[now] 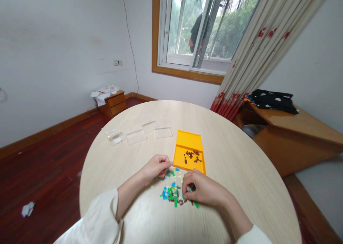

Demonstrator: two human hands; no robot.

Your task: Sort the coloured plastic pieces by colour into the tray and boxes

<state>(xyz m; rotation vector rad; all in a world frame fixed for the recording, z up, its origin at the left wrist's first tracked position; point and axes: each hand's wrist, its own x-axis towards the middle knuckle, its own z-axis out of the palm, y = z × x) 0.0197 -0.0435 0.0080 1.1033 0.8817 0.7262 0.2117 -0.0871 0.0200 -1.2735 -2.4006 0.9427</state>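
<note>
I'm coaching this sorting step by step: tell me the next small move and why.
Probably pinch one dark brown piece from the mixed pile with the right hand and drop it into the orange tray. That tray holds only dark brown pieces, and a few more lie at the pile's near edge, right beside the right hand's fingers.

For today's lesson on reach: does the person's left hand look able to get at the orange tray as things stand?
Probably yes. The left hand sits right beside the near corner of the orange tray, with nothing between them; the tray is open-topped.
</note>
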